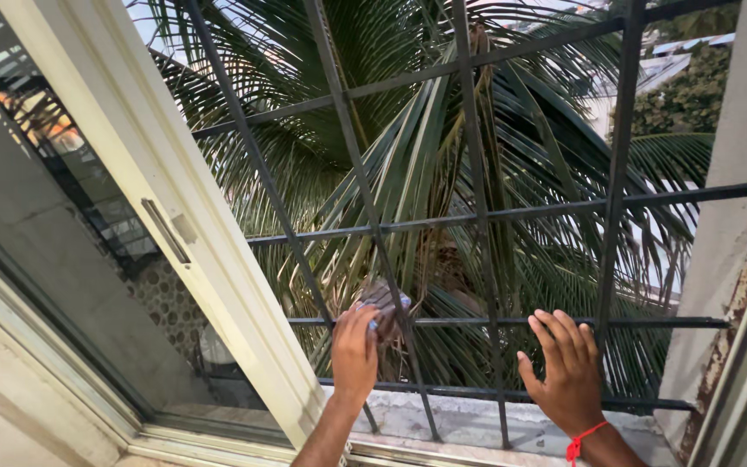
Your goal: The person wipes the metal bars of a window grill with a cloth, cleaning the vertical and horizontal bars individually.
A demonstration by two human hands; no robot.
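A large palm tree (443, 173) fills the view beyond the window, its fronds spreading behind a dark metal grille (477, 207) of crossing bars that spans the whole opening. To the left stands a cream sliding window frame (157, 190) with a slim handle (166, 231) set in its upright, and the glass pane (36, 199) beside it shows dim reflections. On the far right a pale wall edge (737, 173) runs down with rust-coloured stains along it. Below the bars lies a grey, weathered stone sill (469, 424). The person's right hand (568, 372) rests flat against the grille, fingers spread and open, gripping nothing, touching a lower horizontal bar; a red thread (583, 439) is tied round that wrist. The left hand (354, 350) is raised to a slanting bar, its fingers closed on a small greyish cloth (385, 303) with a blue edge. The cloth is pressed against that bar just above the lower horizontal bar, left of the grille's middle and well apart from the right hand.
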